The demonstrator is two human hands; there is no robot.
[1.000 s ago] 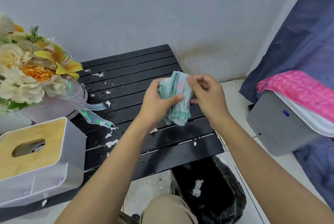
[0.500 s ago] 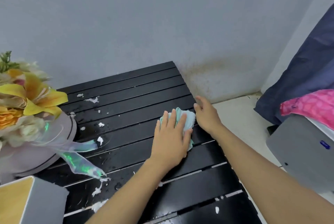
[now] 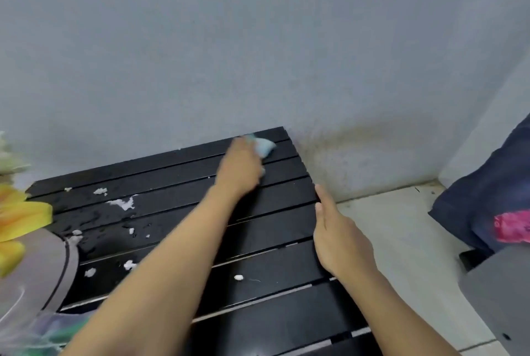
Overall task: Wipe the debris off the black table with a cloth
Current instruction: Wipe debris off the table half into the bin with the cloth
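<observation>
Cloth [image 3: 265,146] lies at the black table's [image 3: 272,229] far corner, frame centre, under the left hand [image 3: 239,167]; blur hides whether its fingers lie flat or curl. The right hand [image 3: 338,238], fingers straight, holds nothing. Press firmly, sweeping toward the white debris [image 3: 123,203] at left.

Grey wall [image 3: 258,40], stained brown above the pale tiled floor [image 3: 401,241]; blue fabric [image 3: 487,189] and grey box [image 3: 499,298] to the right.

Home, room corner: black slatted table [image 3: 272,229] against grey wall [image 3: 258,40], flowers [image 3: 20,218] at left, tiled floor [image 3: 401,241], navy fabric [image 3: 487,189] and pink fabric [image 3: 513,226] at right.
</observation>
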